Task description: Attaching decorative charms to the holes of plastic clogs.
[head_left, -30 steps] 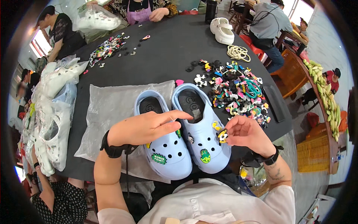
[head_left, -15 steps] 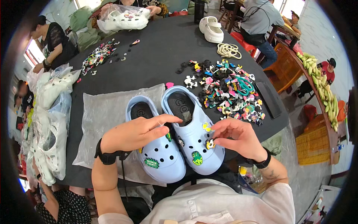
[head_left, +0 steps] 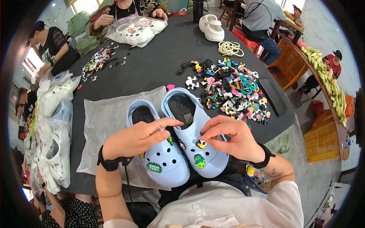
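The scene around me was bright and fairly even. A left-hand window (head_left: pixel 32 60) and another at upper right (head_left: pixel 289 5) had burned out to white. Glare streaked the flat plastic bag (head_left: pixel 102 123) and the wrapped clogs (head_left: pixel 57 131), while the black counter (head_left: pixel 156 60) gave back little light. My left hand (head_left: pixel 133 140), right hand (head_left: pixel 234 138) and the blue clogs (head_left: pixel 165 157) came out sharp; the person at far right (head_left: pixel 334 65) looked softer. The lens bowed the counter's edge, tilted the right wall (head_left: pixel 327 34) and blackened the corners.

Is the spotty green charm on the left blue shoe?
No, the spotty green charm sits on the right blue shoe, near its toe.
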### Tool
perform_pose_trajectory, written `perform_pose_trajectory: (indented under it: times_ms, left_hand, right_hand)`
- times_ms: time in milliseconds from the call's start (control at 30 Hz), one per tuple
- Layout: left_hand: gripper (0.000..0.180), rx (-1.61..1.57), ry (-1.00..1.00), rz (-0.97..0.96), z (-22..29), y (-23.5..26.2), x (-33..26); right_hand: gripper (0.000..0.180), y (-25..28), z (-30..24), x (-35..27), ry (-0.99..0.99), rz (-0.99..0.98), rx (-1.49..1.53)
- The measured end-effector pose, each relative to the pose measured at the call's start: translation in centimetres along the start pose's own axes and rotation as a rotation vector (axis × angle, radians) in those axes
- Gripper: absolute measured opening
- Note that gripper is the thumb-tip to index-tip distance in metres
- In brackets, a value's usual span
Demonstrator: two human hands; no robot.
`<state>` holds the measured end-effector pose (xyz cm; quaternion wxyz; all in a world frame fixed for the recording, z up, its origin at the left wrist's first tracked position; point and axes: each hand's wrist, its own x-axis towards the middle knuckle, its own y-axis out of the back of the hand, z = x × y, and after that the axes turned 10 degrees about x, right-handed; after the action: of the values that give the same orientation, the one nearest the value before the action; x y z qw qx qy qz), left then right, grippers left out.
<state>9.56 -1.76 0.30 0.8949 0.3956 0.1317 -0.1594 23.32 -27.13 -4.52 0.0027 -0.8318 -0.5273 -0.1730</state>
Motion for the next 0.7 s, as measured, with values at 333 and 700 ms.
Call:
perform_pose_trajectory:
  times_ms: [333,700]
  left_hand:
    - [0.045,0.033,-0.055,0.025,-0.9,-0.4,0.3]
    - [0.041,0.047,-0.041,0.076,-0.4,-0.3,-0.1]
  right_hand:
    - [0.024,0.5,1.0,-0.8,-0.167,0.126,0.319]
    - [0.035,0.9,0.6,-3.4,-0.149,0.001,0.118]
